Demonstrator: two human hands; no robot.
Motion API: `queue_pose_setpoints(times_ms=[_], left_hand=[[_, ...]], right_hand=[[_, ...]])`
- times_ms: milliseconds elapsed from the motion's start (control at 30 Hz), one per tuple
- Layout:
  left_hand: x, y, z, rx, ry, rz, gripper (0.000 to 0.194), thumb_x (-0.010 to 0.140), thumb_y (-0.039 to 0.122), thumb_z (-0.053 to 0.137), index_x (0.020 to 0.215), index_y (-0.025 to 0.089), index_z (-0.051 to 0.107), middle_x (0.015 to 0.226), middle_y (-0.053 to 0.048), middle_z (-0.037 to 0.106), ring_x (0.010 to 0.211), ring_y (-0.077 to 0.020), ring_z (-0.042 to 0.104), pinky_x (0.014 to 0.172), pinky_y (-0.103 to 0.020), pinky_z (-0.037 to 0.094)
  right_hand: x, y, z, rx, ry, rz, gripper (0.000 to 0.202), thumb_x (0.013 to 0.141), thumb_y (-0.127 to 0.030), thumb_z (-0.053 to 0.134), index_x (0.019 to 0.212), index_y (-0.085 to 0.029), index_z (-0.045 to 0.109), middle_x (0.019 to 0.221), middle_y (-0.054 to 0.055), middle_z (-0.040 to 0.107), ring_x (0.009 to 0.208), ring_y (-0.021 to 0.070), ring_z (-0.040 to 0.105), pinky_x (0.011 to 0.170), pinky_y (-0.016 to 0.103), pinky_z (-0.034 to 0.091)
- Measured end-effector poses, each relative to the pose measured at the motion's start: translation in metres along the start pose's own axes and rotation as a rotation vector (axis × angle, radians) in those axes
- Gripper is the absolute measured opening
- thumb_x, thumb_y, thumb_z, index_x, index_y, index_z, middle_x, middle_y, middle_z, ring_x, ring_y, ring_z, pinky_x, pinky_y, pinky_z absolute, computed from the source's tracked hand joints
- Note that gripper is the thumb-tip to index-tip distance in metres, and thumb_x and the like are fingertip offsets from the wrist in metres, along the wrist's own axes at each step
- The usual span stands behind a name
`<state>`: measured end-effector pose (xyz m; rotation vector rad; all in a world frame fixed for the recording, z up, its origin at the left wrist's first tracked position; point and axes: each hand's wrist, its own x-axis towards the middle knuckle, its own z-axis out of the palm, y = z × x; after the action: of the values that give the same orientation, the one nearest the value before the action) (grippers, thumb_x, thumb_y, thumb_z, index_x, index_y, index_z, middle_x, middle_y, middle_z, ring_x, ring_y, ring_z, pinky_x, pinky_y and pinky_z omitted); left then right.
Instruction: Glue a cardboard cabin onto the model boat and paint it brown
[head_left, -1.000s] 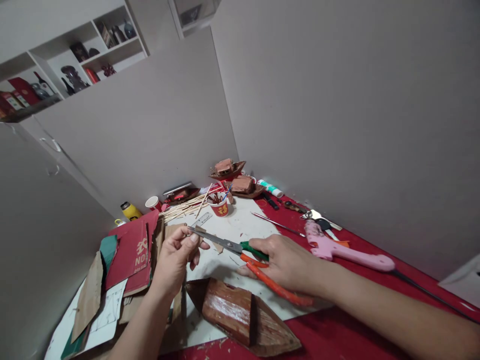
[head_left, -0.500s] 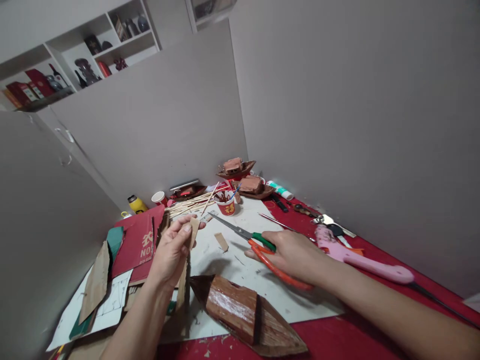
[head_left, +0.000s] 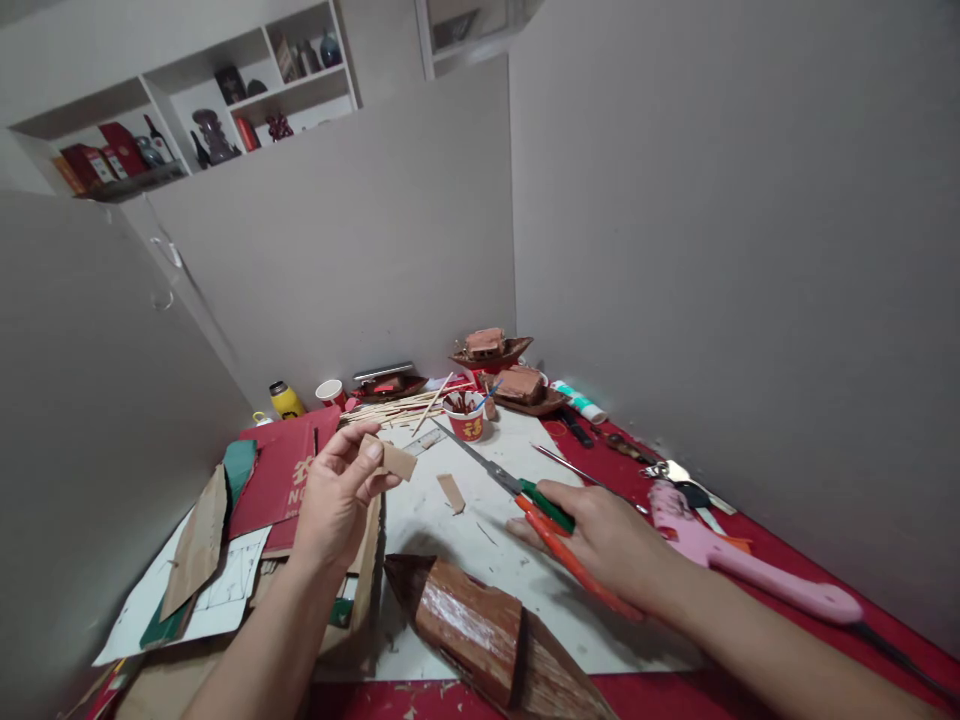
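Between the thumb and fingers of my left hand (head_left: 346,480) is a small piece of cardboard (head_left: 398,461), its free end pointing right. My right hand (head_left: 600,530) grips a pair of scissors (head_left: 517,486) with green and orange handles; the blades look closed and point up and left, apart from the cardboard. Below both hands lies a brown model boat (head_left: 472,625) with a glossy curved roof. A second small cardboard strip (head_left: 451,493) rests on the white sheet (head_left: 427,530) between my hands.
A pink glue gun (head_left: 750,560) lies at right, near some keys (head_left: 675,472). Behind stand a paper cup with brushes (head_left: 465,424), thin sticks (head_left: 397,408) and model boats (head_left: 525,388). Red cardboard (head_left: 274,480) and scraps pile up at left. Walls enclose the table.
The cardboard piece in my left hand has turned from nearly upright to pointing right. My right hand still holds the scissors. The whole view has shifted slightly.
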<state>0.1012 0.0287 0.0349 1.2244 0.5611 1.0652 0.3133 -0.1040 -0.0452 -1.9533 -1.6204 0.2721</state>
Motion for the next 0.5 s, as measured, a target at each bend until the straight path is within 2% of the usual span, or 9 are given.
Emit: queue_pose_setpoints(times_ms=[100,267,500], left_hand=[[-0.003,-0.001,0.001,-0.060,0.072,0.027,0.028,0.062,0.022,0.084,0.081,0.017,0.064,0.073,0.005,0.055,0.062,-0.0062,0.056,0.061,-0.019,0.057],[-0.009,-0.006,0.007,-0.105,0.117,0.037,0.026,0.064,0.023,0.083,0.078,0.018,0.062,0.066,0.007,0.052,0.060,-0.0049,0.054,0.065,-0.019,0.057],[-0.018,-0.016,0.014,-0.102,0.157,0.085,0.026,0.067,0.026,0.082,0.082,0.018,0.062,0.077,0.005,0.054,0.068,-0.0057,0.054,0.067,-0.019,0.058]], right_hand=[[-0.002,-0.001,0.000,0.073,-0.009,-0.047,0.043,0.088,-0.061,0.044,0.068,-0.024,0.038,0.061,0.002,0.055,0.057,0.0185,0.051,0.055,0.029,0.035],[-0.006,-0.003,0.002,0.112,-0.061,-0.145,0.033,0.091,-0.052,0.045,0.076,-0.023,0.041,0.068,0.001,0.059,0.060,0.0176,0.052,0.057,0.028,0.038],[-0.012,-0.008,0.008,0.144,-0.158,-0.217,0.033,0.093,-0.053,0.039,0.085,-0.022,0.044,0.077,0.002,0.059,0.066,0.0180,0.052,0.061,0.028,0.037]])
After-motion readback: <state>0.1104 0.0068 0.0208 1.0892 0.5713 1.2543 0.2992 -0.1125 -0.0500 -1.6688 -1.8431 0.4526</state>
